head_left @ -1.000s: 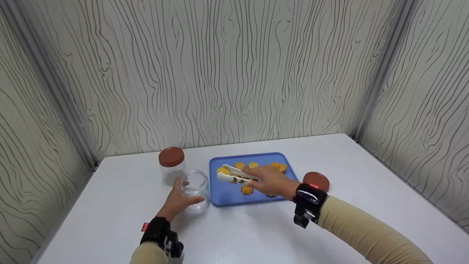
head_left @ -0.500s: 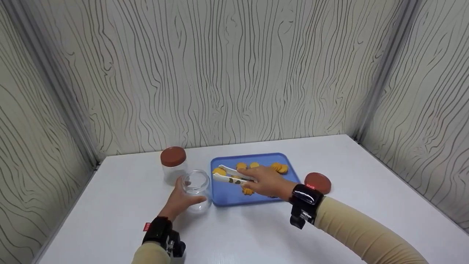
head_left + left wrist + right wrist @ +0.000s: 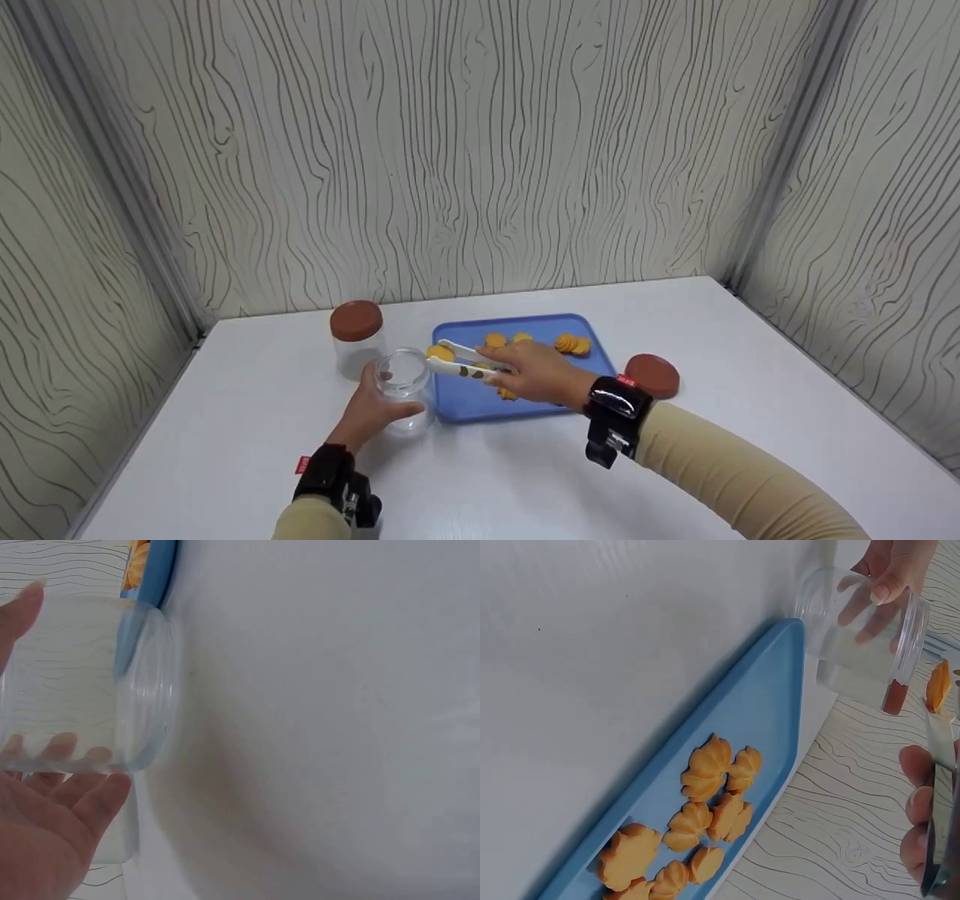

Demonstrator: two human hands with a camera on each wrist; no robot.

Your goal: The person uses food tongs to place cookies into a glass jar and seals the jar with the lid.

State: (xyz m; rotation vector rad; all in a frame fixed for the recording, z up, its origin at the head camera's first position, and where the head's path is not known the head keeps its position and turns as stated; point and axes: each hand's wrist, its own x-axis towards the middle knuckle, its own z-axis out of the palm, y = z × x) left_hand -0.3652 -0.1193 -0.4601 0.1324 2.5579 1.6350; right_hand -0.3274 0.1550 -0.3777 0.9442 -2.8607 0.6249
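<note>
My left hand (image 3: 375, 409) holds a clear, lidless jar (image 3: 406, 390) by its side, thumb on the near face and fingers behind. In the left wrist view the jar (image 3: 82, 682) looks bare inside. My right hand (image 3: 536, 369) grips white tongs (image 3: 457, 367) with dark spots. A yellow-orange cookie (image 3: 440, 352) is pinched between the tong tips, just right of the jar's mouth and above the tray's left edge. In the right wrist view the pinched cookie (image 3: 938, 685) is apart from the jar's rim. Below the right hand lies a blue tray (image 3: 469, 409) bearing several flower-shaped cookies (image 3: 705, 769).
Behind the left hand stands another clear jar with a reddish-brown lid (image 3: 356, 321). A loose lid of the same colour (image 3: 652, 375) lies right of the tray, beyond the right wrist. A wood-grain panel (image 3: 480, 150) rises along the back of the white table (image 3: 480, 487).
My right hand has moved left with the tongs and cookie, from over the tray towards the jar's mouth. The left hand keeps its hold on the jar in about the same place.
</note>
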